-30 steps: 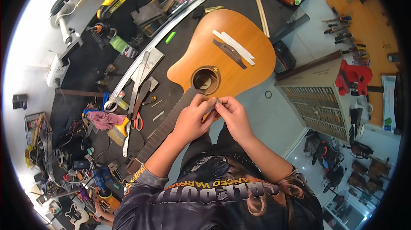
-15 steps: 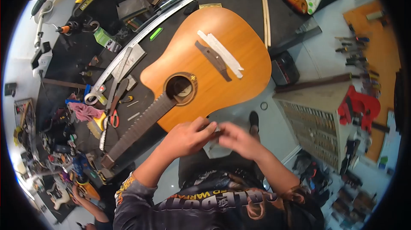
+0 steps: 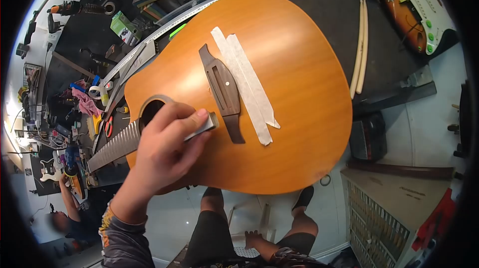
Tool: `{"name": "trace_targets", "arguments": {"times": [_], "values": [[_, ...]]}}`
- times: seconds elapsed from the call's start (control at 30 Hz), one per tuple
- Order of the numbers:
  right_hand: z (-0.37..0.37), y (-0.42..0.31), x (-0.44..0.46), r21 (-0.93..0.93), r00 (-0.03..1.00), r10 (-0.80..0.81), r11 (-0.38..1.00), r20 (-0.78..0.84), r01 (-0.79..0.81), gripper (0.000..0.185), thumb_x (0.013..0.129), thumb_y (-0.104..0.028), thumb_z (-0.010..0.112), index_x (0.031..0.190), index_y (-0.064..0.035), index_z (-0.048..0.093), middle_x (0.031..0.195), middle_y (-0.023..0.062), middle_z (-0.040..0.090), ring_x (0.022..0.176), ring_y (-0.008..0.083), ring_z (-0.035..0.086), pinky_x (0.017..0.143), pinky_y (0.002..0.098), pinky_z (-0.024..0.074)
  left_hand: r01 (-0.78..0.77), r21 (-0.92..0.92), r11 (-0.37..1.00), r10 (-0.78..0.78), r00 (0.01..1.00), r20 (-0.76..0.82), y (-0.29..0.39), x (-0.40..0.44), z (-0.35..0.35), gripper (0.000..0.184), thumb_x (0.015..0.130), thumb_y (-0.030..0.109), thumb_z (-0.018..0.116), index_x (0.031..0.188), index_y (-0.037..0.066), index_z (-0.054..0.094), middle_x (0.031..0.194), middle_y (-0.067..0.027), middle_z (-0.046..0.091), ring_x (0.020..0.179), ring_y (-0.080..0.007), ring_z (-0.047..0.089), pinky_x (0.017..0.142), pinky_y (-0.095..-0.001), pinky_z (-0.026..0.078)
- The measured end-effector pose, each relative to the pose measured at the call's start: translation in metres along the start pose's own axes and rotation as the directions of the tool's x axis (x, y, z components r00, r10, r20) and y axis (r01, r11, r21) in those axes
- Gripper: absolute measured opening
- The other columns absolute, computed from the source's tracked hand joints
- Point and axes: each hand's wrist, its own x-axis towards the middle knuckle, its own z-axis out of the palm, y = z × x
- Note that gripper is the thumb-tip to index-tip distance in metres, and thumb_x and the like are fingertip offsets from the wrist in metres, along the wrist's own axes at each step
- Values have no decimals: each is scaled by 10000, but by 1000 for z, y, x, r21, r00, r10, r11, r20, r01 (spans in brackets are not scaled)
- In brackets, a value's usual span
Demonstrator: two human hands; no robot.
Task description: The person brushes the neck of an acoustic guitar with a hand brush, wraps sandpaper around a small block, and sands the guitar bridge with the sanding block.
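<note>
My left hand (image 3: pixel 172 143) pinches a small flat grey piece (image 3: pixel 203 126) over the guitar top, between the soundhole (image 3: pixel 151 111) and the dark bridge (image 3: pixel 227 91). The acoustic guitar (image 3: pixel 299 68) lies face up on the dark bench, its neck pointing to the lower left. Two strips of whitish tape (image 3: pixel 249 88) run along the far side of the bridge, which has an open slot and a white dot. Low in the view, my right hand (image 3: pixel 253 239) is down between my knees by a stool, its fingers slightly apart and nothing visible in them.
Two wooden sticks (image 3: pixel 359 48) and a sunburst electric guitar (image 3: pixel 419 13) lie at the right. A long ruler (image 3: pixel 184 16) curves behind the guitar. Tape, scissors and a pink cloth (image 3: pixel 87 103) are at the left. Another person (image 3: pixel 70 215) works at the lower left. A cabinet (image 3: pixel 389 198) stands at the right.
My hands have separated: the left has moved over the guitar top with the grey piece, the right down towards the stool. The guitar appears larger and nearer in the view.
</note>
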Motion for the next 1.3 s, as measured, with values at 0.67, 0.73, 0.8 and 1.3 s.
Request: {"name": "trace_targets", "arguments": {"times": [0.67, 0.73, 0.8, 1.3], "values": [[-336, -3, -108, -405, 898, 111, 864, -425, -299, 1044, 962, -875, 638, 1695, -137, 548, 1668, 241, 575, 1607, 429, 473, 1291, 594, 407, 23, -357, 934, 20, 993, 116, -86, 3, -72, 341, 967, 61, 872, 1288, 23, 762, 1126, -132, 724, 983, -286, 755, 788, -396, 623], [-360, 3, -107, -383, 900, 114, 877, -421, -290, 1027, 972, -864, 635, 1690, -134, 552, 1667, 241, 577, 1603, 428, 478, 1290, 586, 410, 163, -527, 834, -86, 982, 168, -85, 11, -62, 324, 981, 66, 865, 1283, 19, 756, 1127, -126, 727, 1003, -258, 746, 818, -387, 610], [-376, 12, -106, -372, 903, 102, 888, -417, -272, 1011, 983, -852, 632, 1686, -131, 556, 1666, 240, 579, 1600, 426, 484, 1290, 578, 413, 248, -613, 751, -154, 967, 202, -80, 18, -53, 313, 992, 66, 858, 1282, 16, 750, 1128, -120, 728, 1019, -235, 736, 851, -374, 595], [-414, 63, -94, -414, 896, -41, 896, -441, -163, 889, 1059, -768, 609, 1655, -108, 588, 1660, 238, 591, 1573, 414, 525, 1286, 521, 436, 492, -505, 709, -385, 870, 307, -44, 14, -31, 431, 1008, 119, 894, 1376, 16, 693, 1239, -41, 722, 1136, -151, 698, 1019, -332, 562]]}}
